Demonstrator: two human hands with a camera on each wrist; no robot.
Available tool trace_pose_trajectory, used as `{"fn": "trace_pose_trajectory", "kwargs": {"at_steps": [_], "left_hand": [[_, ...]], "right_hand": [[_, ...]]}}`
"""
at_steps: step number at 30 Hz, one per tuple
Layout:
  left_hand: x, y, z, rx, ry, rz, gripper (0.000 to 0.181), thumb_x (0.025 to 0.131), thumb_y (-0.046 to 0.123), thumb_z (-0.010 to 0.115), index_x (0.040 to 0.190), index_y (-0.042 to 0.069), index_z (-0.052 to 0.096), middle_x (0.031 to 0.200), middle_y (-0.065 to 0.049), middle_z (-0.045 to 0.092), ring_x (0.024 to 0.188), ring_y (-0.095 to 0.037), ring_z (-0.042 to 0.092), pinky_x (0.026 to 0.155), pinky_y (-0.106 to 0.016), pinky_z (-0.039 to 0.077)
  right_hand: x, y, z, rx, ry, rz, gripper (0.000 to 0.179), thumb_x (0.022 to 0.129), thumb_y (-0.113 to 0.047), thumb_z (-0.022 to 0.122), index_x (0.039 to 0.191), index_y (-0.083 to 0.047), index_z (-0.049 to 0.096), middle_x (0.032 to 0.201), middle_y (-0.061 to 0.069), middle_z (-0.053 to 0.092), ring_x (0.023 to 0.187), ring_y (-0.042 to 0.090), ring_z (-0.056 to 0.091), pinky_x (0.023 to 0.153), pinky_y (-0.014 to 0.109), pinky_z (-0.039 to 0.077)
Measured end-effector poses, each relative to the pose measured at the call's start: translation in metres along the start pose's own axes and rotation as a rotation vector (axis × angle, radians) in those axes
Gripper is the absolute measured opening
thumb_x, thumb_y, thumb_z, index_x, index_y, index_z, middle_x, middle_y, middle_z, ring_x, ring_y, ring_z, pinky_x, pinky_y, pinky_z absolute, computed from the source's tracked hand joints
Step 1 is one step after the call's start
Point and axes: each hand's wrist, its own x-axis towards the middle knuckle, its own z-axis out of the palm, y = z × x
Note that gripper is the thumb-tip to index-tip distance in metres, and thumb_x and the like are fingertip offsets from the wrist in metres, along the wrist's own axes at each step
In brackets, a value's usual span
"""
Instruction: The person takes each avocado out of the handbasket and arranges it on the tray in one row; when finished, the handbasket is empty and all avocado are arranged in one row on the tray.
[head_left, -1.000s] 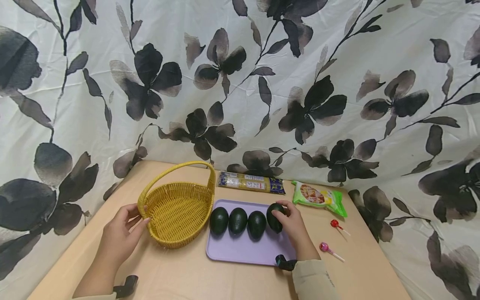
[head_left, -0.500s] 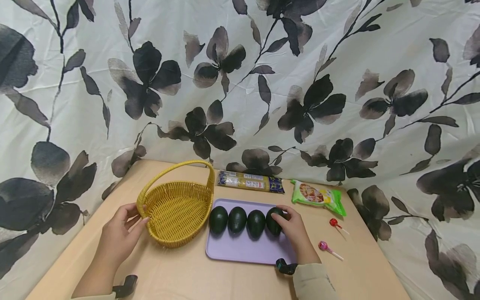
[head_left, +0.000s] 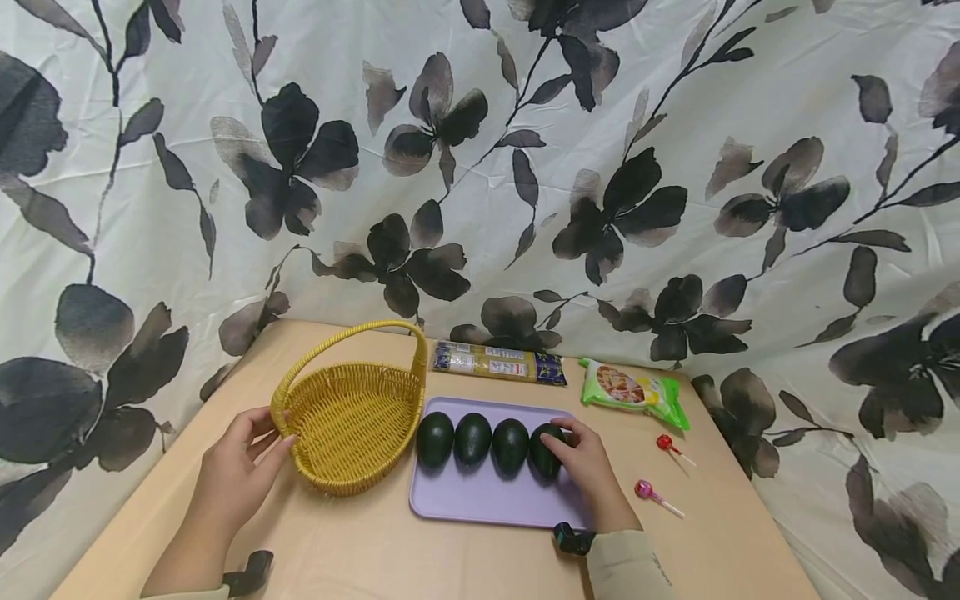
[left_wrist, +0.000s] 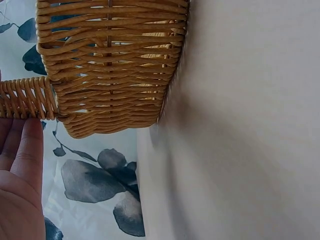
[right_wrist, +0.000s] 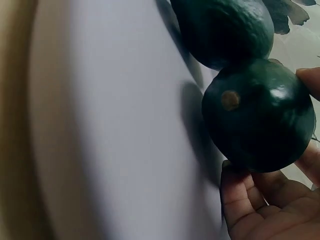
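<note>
A yellow wicker basket (head_left: 352,425) with a tall arched handle stands on the left of the table. My left hand (head_left: 238,475) grips it where the handle meets the rim, thumb in front; the left wrist view shows fingers (left_wrist: 27,155) against the woven handle base. To the basket's right, a lilac tray (head_left: 480,504) bears several dark green avocados in a row. My right hand (head_left: 588,467) holds the rightmost avocado (head_left: 545,454) between thumb and fingers. In the right wrist view that avocado (right_wrist: 260,117) touches its neighbour (right_wrist: 225,30).
Behind the tray lies a long packet of dry noodles or pasta (head_left: 498,363). A green snack bag (head_left: 633,393) is at the back right. A red lollipop (head_left: 667,445) and a pink lollipop (head_left: 651,493) lie right of the tray. A floral cloth (head_left: 480,167) hangs behind the table.
My right hand has brought the rightmost avocado slightly left and down, against its neighbour on the tray. The left hand stays on the basket.
</note>
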Motion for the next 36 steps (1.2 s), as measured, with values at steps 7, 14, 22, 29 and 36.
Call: {"fn": "trace_pose_trajectory", "kwargs": {"at_steps": [7, 14, 22, 29, 36], "left_hand": [[0.0, 0.0, -0.001, 0.01, -0.004, -0.016, 0.044, 0.094, 0.009, 0.076, 0.13, 0.001, 0.053, 0.129, -0.02, 0.064, 0.11, 0.031, 0.037, 0.093, 0.004, 0.045], [0.0, -0.001, -0.001, 0.01, 0.0, -0.011, 0.044, 0.094, 0.01, 0.076, 0.13, 0.001, 0.053, 0.128, -0.019, 0.065, 0.11, 0.031, 0.038, 0.092, 0.004, 0.046], [0.0, -0.001, 0.0, 0.003, -0.002, -0.01, 0.045, 0.094, 0.011, 0.076, 0.131, 0.0, 0.053, 0.13, -0.02, 0.064, 0.11, 0.03, 0.038, 0.093, 0.002, 0.047], [0.002, 0.0, -0.001, 0.01, -0.003, -0.02, 0.047, 0.093, 0.008, 0.077, 0.133, 0.001, 0.053, 0.13, -0.019, 0.065, 0.11, 0.031, 0.038, 0.092, 0.003, 0.046], [0.001, -0.001, -0.002, 0.017, 0.015, -0.017, 0.052, 0.092, 0.01, 0.078, 0.136, 0.001, 0.053, 0.129, -0.02, 0.065, 0.11, 0.031, 0.037, 0.091, 0.005, 0.046]], "right_hand": [[-0.003, 0.002, 0.001, -0.044, 0.021, -0.026, 0.041, 0.092, -0.024, 0.078, 0.127, -0.005, 0.068, 0.112, 0.017, 0.072, 0.096, 0.019, 0.065, 0.084, 0.027, 0.058], [-0.003, 0.001, 0.002, -0.09, 0.007, -0.054, 0.041, 0.092, -0.024, 0.078, 0.127, -0.005, 0.069, 0.121, 0.014, 0.072, 0.112, 0.026, 0.065, 0.103, 0.044, 0.057], [-0.007, 0.0, 0.0, -0.125, 0.001, -0.071, 0.05, 0.094, -0.032, 0.077, 0.133, -0.004, 0.065, 0.125, 0.014, 0.071, 0.117, 0.028, 0.064, 0.108, 0.049, 0.054], [-0.01, -0.002, -0.005, -0.11, 0.002, -0.074, 0.049, 0.097, -0.032, 0.073, 0.137, -0.005, 0.063, 0.129, 0.017, 0.069, 0.122, 0.03, 0.063, 0.108, 0.05, 0.055], [-0.012, -0.005, -0.011, -0.032, 0.021, -0.061, 0.042, 0.1, -0.024, 0.069, 0.136, -0.003, 0.063, 0.129, 0.019, 0.068, 0.117, 0.028, 0.064, 0.096, 0.035, 0.064]]}}
